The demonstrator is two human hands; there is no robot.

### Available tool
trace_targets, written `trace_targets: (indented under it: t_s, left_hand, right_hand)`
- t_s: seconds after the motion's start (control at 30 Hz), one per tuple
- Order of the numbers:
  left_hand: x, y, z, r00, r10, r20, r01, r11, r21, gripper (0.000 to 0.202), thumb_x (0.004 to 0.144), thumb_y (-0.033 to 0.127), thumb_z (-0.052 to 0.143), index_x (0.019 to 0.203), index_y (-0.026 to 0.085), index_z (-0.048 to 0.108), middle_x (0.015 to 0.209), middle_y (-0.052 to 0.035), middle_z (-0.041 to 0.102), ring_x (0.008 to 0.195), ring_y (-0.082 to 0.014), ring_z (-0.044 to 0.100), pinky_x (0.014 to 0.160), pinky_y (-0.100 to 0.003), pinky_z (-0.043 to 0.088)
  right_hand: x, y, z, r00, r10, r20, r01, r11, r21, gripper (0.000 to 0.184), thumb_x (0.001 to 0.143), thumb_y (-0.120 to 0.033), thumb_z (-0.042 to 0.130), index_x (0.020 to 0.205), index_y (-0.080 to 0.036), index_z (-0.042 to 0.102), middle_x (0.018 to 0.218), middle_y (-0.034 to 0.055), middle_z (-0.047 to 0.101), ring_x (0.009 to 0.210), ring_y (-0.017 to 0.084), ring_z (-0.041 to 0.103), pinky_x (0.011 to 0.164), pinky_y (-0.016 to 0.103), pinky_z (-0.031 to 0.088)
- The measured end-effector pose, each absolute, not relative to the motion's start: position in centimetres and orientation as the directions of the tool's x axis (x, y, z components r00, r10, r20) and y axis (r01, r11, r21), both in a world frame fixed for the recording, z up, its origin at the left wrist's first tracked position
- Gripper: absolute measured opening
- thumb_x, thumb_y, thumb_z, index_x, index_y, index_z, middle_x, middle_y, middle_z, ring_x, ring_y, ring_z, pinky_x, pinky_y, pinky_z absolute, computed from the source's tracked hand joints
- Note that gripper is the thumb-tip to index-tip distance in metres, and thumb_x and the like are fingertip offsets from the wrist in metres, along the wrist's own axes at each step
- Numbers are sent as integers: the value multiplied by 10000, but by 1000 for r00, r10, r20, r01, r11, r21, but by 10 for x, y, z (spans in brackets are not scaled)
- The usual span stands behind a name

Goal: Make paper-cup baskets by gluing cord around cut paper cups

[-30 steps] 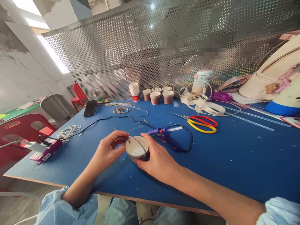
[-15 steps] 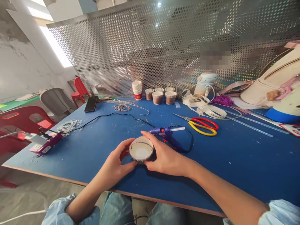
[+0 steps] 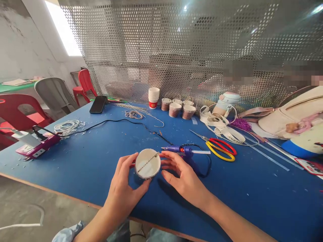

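Observation:
A small paper cup with a white inside and a twisted cord handle across its mouth is tilted toward me. My left hand is closed around its left side, thumb below and fingers behind. At the cup's right edge, my right hand has its fingers apart; its index fingertip is close to the handle's end, and I cannot tell if it touches. Just behind that hand lies a purple glue gun with a clear glue stick in it.
Scissors with red and yellow handles lie right of the glue gun. Behind stand several brown-wrapped cups, a stack of paper cups, white ribbon and a bottle. A black cord runs to a power strip.
My right hand has loosened from the cup and drawn slightly right, its fingers spread. The cup has turned so its handle lies diagonally. The view has shifted somewhat.

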State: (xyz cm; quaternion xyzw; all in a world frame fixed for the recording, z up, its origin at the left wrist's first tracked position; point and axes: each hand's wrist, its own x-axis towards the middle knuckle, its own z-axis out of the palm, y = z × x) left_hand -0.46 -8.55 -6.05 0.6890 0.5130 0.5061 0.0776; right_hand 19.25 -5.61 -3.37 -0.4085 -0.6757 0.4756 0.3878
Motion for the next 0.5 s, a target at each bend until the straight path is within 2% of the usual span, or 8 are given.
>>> trace_targets:
  t_s: [0.2, 0.5]
  left_hand:
    - [-2, -87, -61, -43, 786, 617, 629, -458, 628, 549, 767, 178, 679, 1270, 242, 468, 1113, -77, 575, 964, -201, 634, 795, -309, 591]
    - [-10, -86, -65, -41, 851, 524, 533, -425, 732, 528, 787, 155, 609, 1288, 232, 462, 1174, -74, 624, 1055, -210, 651, 908, -342, 572]
  right_hand:
    - [187, -55, -31, -354, 927, 122, 155, 187, -970, 333, 876, -311, 585, 1188, -226, 505, 1248, 107, 618, 1071, 199, 648, 949, 379, 541]
    - [180, -64, -39, -360, 923, 138, 314, 259, -913, 468, 815, -267, 623, 1256, -207, 479, 1176, 85, 640, 1013, 205, 619, 942, 404, 508]
